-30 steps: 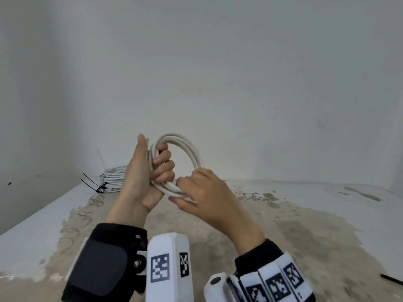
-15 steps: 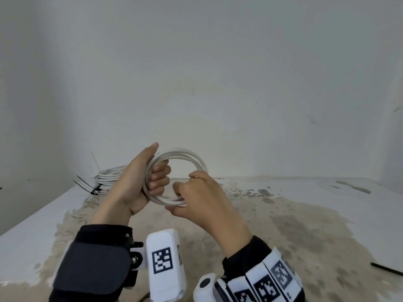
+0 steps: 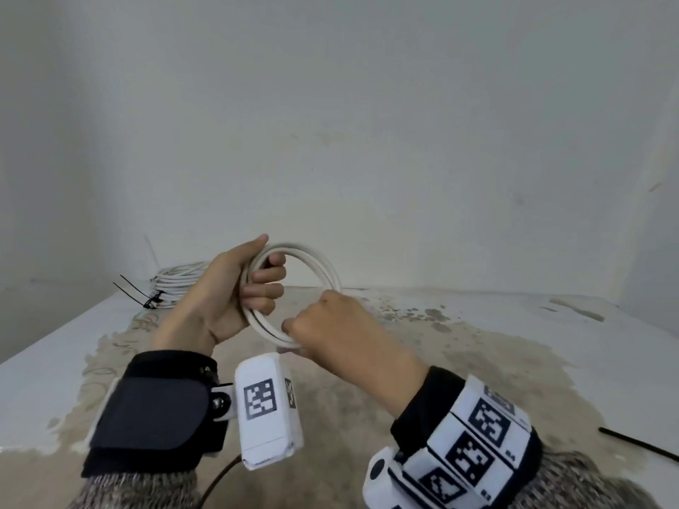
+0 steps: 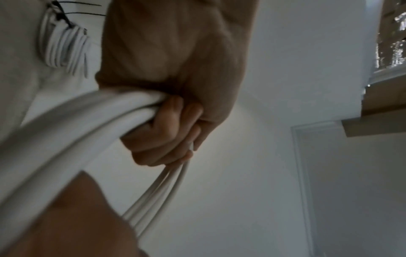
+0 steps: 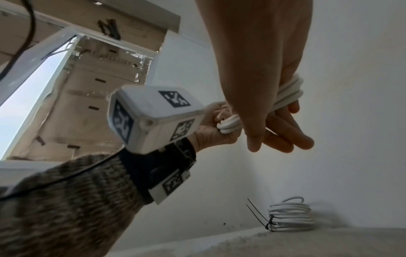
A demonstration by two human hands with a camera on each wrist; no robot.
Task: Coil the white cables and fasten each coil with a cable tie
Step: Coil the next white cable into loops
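Note:
A white cable coil [image 3: 319, 264] is held up in the air as a ring of a few turns over the table [image 3: 496, 380]. My left hand [image 3: 257, 288] grips the ring's left side, fingers curled through it and thumb laid over the top. My right hand [image 3: 305, 332] holds the ring's lower right, fingers wrapped round the strands. The left wrist view shows the coil [image 4: 72, 132] close up and the right hand's fingers [image 4: 162, 139] curled on it. In the right wrist view the coil [image 5: 290, 93] runs from my left hand [image 5: 211, 132] under my right hand [image 5: 274, 135].
Tied white coils [image 3: 176, 284] lie stacked at the back left against the wall, black tie tails [image 3: 134, 292] sticking out; they also show as tied coils [image 5: 290, 219]. A loose black cable tie [image 3: 639, 444] lies near the table's right edge. The table is stained.
My left thumb has come down from pointing up to lying over the coil. My right hand has shifted round the ring's lower right. Both hands keep hold of the coil.

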